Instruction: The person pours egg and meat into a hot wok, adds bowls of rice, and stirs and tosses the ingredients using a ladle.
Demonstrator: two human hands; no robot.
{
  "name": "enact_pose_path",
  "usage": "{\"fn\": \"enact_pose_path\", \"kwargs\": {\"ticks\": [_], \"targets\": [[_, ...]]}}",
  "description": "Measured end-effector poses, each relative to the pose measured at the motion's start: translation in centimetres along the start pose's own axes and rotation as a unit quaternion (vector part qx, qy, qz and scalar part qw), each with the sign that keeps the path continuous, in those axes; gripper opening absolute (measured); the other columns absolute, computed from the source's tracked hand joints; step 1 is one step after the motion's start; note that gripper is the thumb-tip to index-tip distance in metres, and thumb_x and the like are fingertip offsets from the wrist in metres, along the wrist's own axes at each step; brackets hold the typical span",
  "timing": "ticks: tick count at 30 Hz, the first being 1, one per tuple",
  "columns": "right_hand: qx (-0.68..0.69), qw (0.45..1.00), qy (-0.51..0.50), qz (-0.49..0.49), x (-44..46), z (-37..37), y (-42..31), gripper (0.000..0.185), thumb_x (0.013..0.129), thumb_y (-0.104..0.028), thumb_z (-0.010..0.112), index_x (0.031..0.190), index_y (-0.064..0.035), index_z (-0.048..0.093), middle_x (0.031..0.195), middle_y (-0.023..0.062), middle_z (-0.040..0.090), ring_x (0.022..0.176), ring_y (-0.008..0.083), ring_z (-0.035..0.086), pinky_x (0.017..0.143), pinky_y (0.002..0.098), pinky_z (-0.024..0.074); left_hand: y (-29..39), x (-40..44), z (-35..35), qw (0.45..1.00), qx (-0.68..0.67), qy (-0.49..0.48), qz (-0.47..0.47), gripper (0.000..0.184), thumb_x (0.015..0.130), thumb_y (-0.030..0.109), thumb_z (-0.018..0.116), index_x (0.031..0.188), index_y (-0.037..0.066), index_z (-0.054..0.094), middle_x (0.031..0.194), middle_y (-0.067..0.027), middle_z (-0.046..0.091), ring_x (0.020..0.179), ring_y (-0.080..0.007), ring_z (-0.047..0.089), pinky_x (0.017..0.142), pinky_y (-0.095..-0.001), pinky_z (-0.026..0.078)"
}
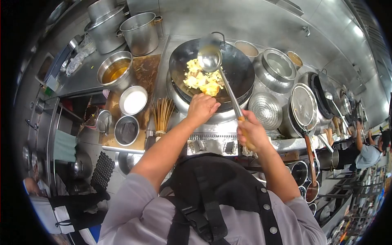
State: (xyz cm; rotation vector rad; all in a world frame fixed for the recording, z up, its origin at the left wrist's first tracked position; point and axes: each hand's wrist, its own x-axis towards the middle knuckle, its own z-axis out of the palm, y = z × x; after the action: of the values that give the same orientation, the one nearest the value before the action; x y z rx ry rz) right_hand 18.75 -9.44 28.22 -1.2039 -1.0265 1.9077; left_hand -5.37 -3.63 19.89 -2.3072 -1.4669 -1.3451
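My right hand (254,132) is wrapped round the wooden end of a long metal ladle (231,92). The ladle's bowl hangs over a large dark wok (241,65), its top edge smeared by motion. Under and beside the bowl, a heap of yellow scrambled egg (200,79) lies in the wok. With closed fingers, my left hand (203,108) grips the wok at its near edge; the exact part held is hidden beneath the hand. A loop handle rises from the wok's far rim.
Left of the wok stand a bundle of thin bamboo sticks (162,116), a bowl of white contents (134,100) and a pot of amber liquid (116,71). To the right are a perforated skimmer (265,110), a lidded pot (279,65) and a mesh strainer (304,104). People stand at both edges.
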Motion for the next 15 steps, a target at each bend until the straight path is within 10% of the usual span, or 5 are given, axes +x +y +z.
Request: {"fn": "enact_pose_path", "kwargs": {"ticks": [15], "targets": [[-0.045,0.997,0.05,0.042,-2.6,-4.9,-0.7,0.048,0.101,-0.011,0.056,0.147,-0.0146,0.042,0.073,0.0064,0.056,0.041,0.0145,0.046,0.034,0.0292,0.0364,0.3,0.0,-0.1,1.0,0.004,-0.026,-0.007,0.029,0.09,0.029,0.074,0.073,0.009,0.062,0.075,-0.0066,0.06,0.076,-0.031,0.058,0.072,-0.0453,0.044]]}}
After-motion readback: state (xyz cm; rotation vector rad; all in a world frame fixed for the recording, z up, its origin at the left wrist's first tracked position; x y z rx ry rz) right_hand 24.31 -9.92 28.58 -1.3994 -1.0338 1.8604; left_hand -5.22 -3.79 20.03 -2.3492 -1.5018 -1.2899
